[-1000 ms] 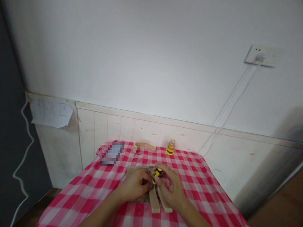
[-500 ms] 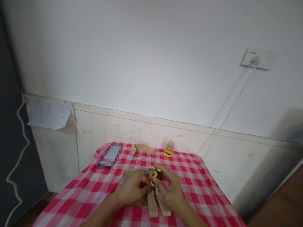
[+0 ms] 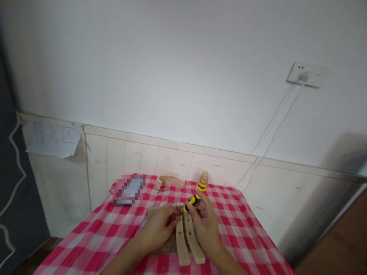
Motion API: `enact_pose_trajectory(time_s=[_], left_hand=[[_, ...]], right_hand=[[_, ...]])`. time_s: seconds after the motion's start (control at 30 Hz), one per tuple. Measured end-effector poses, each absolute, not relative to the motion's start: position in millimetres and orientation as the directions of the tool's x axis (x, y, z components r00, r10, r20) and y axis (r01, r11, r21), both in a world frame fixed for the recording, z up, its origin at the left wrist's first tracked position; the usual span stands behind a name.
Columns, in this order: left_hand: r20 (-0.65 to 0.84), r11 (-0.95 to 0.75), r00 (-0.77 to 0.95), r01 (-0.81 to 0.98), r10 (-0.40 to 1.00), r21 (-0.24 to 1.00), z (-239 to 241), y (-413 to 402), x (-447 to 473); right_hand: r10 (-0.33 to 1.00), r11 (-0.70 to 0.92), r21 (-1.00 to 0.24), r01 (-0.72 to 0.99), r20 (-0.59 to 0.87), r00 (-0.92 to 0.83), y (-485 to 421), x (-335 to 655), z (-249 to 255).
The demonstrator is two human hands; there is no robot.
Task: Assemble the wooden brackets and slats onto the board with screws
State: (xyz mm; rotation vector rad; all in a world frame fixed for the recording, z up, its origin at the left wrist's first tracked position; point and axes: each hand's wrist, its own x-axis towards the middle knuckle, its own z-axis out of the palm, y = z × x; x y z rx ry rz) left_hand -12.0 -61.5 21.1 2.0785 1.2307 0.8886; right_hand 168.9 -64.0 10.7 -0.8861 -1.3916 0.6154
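Two curved pale wooden pieces (image 3: pixel 182 248) lie side by side, with dark round screw heads or holes along them. My right hand (image 3: pixel 205 221) is closed around a yellow and black screwdriver (image 3: pixel 191 203), tilted with its lower end toward the far part of the wooden pieces. Beside that lower end, my left hand (image 3: pixel 162 225) has its fingertips pinched together at the left piece's edge. What those fingertips hold, if anything, is too small to make out. Under the left hand and the wood lies a brownish, shiny flat packet or mat (image 3: pixel 169 247).
A red-and-white checked cloth (image 3: pixel 94 236) covers the table. Toward the back are a blurred-out phone-like object (image 3: pixel 130 190), another curved wooden piece (image 3: pixel 172 180), a thin dark tool (image 3: pixel 159 194) and a yellow-capped clear container (image 3: pixel 203 181). The wall stands directly behind.
The screwdriver has moved farther up along the wooden pieces and leans more to the right. My left fingertips moved up with it, uncovering dark spots on the wood. The view has shifted slightly.
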Motion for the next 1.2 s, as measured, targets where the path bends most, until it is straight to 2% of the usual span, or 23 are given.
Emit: enact_pose_trajectory(time_s=[0.13,0.5,0.9,1.2], left_hand=[[0.239,-0.448,0.414,0.539,0.879,0.714,23,-62,-11],[0.215,-0.448,0.421,0.598,0.881,0.664,16,-57,-9],[0.188,-0.429,0.42,0.609,0.888,0.668,19,-58,-9],[0.198,-0.431,0.419,0.586,0.886,0.686,19,-59,-9]], right_hand=[[0.813,0.563,-0.805,0.188,0.58,0.049,-63,168,6],[0.812,0.58,-0.772,0.261,0.574,-0.107,-70,170,22],[0.82,0.558,-0.813,0.164,0.571,0.039,-65,169,16],[0.8,0.575,-0.777,0.255,0.599,0.024,-69,169,18]])
